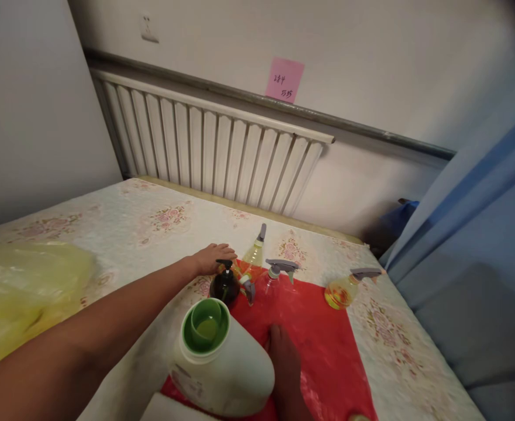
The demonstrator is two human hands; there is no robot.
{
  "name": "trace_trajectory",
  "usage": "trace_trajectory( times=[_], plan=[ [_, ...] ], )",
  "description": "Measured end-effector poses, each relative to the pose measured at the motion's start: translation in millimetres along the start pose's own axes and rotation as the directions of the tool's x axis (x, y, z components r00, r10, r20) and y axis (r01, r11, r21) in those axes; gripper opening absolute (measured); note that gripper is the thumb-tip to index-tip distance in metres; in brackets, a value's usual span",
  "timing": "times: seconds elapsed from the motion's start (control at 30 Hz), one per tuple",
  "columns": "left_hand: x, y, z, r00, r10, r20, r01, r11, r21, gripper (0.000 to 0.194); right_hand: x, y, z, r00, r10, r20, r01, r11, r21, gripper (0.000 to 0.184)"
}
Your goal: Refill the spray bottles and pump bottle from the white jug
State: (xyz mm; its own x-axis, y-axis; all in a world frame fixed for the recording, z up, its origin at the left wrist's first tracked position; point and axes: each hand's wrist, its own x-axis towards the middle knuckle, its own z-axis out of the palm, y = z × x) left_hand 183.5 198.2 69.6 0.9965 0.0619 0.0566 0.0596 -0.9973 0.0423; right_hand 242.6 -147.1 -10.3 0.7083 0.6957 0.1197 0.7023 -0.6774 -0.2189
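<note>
My left hand (215, 259) reaches in from the left, fingers stretched out, just behind a dark pump bottle (225, 287). Its fingertips come near a spray bottle with yellowish liquid (253, 255); whether they touch it is hard to see. A grey trigger head (248, 290) shows beside the pump bottle. My right hand (283, 354) is low over a red sheet (318, 333), its fingers curled in and their tips hidden. Close beside it, a large white jug with a green spout (239, 362) leans toward the left. A clear spray bottle (273, 279) stands on the sheet.
Another yellow spray bottle (340, 292) stands at the sheet's right edge. A yellow plastic bag (29, 292) lies left on the flowered tablecloth (165, 219). Behind are a radiator (213, 152) and a wall; a blue curtain (480, 263) hangs at the right.
</note>
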Motion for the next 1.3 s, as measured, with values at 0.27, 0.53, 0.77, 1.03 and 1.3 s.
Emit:
trace_trajectory(
  times=[0.27,0.53,0.77,1.03,1.3],
  plan=[
    [-3.1,15.4,-1.8,0.993,0.02,-0.12,-0.017,1.0,0.021,0.027,-0.3,-1.4,-0.9,1.0,0.002,0.004,-0.002,1.0,-0.005,0.015],
    [-3.7,13.3,-2.8,0.996,0.0,-0.084,0.004,0.999,0.048,0.029,0.0,-2.3,-2.8,1.0,0.021,0.006,-0.021,0.999,0.026,0.014],
    [-6.1,11.7,-6.0,0.996,-0.022,-0.089,0.02,1.0,-0.019,0.036,-0.5,-1.9,-3.0,1.0,0.018,0.017,-0.018,1.0,0.023,0.014],
    [-6.7,11.9,-13.3,0.991,-0.05,-0.123,0.029,0.986,-0.166,0.043,0.0,-1.5,-2.4,1.0,0.012,0.021,-0.012,1.0,0.022,0.017],
    [-6.9,-2.8,-11.4,0.953,-0.221,-0.207,0.089,0.857,-0.507,0.061,0.3,-2.9,-3.6,0.999,0.034,0.039,-0.035,0.999,0.015,0.015]
  ],
)
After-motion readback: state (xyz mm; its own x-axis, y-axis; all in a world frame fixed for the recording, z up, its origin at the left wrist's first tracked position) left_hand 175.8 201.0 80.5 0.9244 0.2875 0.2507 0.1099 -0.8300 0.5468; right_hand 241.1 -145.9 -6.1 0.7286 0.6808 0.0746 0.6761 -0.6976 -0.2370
